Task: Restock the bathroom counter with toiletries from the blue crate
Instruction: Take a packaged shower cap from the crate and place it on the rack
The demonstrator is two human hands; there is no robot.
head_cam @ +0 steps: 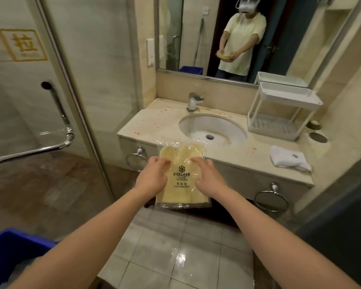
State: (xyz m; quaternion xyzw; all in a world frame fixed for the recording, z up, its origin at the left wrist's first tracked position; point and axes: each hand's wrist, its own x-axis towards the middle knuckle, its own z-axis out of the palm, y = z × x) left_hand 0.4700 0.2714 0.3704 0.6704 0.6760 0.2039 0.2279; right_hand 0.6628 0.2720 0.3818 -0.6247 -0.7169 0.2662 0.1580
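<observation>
Both hands up in front of me, holding the packet (181,185) in the air just short of the counter (152,119) front edge, over the floor tiles. It is a flat yellow cloth sealed in a clear printed sleeve.

Left hand (152,177) grips the left side and right hand (204,178) the right side. The fingers of both curl over the top face; my thumbs are hidden, presumably beneath.

Handling, my guess: light, soft and floppy, and it will sag if held by one corner. The glossy film looks slippery, so pinching the sealed edges seems safer than pressing the face. Nothing fragile.

The blue crate (10,249) is low at my left. The counter has bare stone left of the sink (213,130), a white rack (279,113) far right, and a folded towel (288,158) near the front.
</observation>
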